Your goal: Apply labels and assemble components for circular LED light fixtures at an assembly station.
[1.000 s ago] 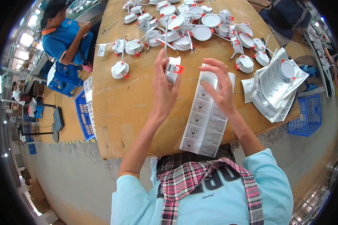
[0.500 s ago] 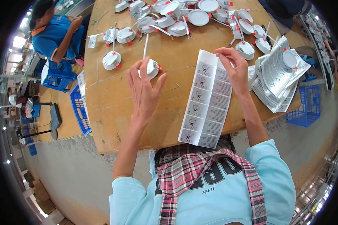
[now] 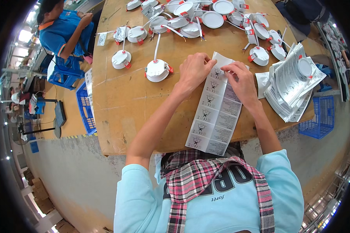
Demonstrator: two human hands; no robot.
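Observation:
A long white sheet of printed labels (image 3: 214,112) lies on the table in front of me, its near end at the table's edge. My left hand (image 3: 196,72) is at its far left corner, thumb and fingers closed on the sheet's edge. Across from it, my right hand (image 3: 239,79) pinches the sheet near its upper right part, the fingertips bent over it. What exactly lies between the right fingertips is too small to make out. Left of my left hand, a round white downlight (image 3: 157,70) with red clips rests face down, its cable pointing away from me.
Several more downlights (image 3: 212,20) with cables crowd the far side of the table (image 3: 120,105). To the right stands a stack of label sheets (image 3: 286,83) with a downlight on top. Blue crates (image 3: 319,116) flank the table. A person in blue (image 3: 62,37) sits at far left.
My left hand has moved right, from beside the downlight to the sheet's far corner, and closed there. My right hand has drawn slightly nearer to me. The view has shifted a little.

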